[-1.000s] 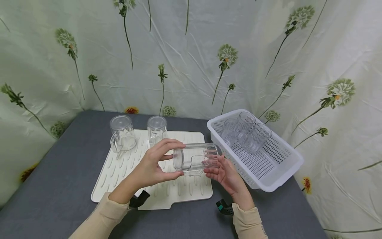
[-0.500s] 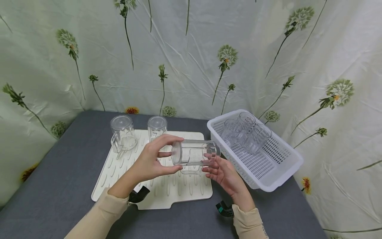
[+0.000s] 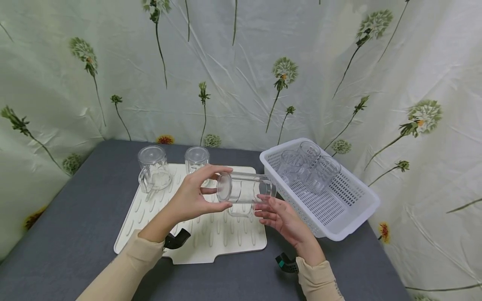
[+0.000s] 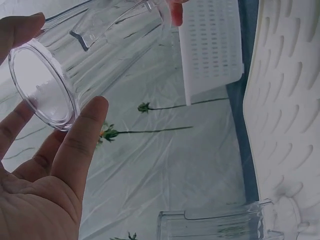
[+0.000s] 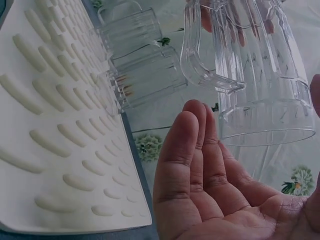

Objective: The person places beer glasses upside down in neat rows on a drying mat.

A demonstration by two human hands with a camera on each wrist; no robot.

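A clear glass mug [image 3: 246,188] lies on its side in the air over the ribbed mat, its handle pointing down. My left hand [image 3: 193,198] grips it around the base, thumb on one side and fingers on the other, as the left wrist view shows with the mug's round bottom [image 4: 42,85]. By the rim, my right hand [image 3: 282,221] has its fingers extended and relaxed. In the right wrist view the mug's open mouth [image 5: 270,138] faces the right palm [image 5: 280,212].
Two upside-down glass mugs [image 3: 152,169] stand along the back of the white mat [image 3: 192,251]. At right, a white perforated basket [image 3: 357,221] holds several clear glasses [image 3: 290,165]. A floral curtain [image 3: 241,104] hangs behind the grey tabletop [image 3: 67,234].
The mug has risen slightly with my left hand. My right fingers, earlier reaching farther along behind the glass, now sit lower near the rim.
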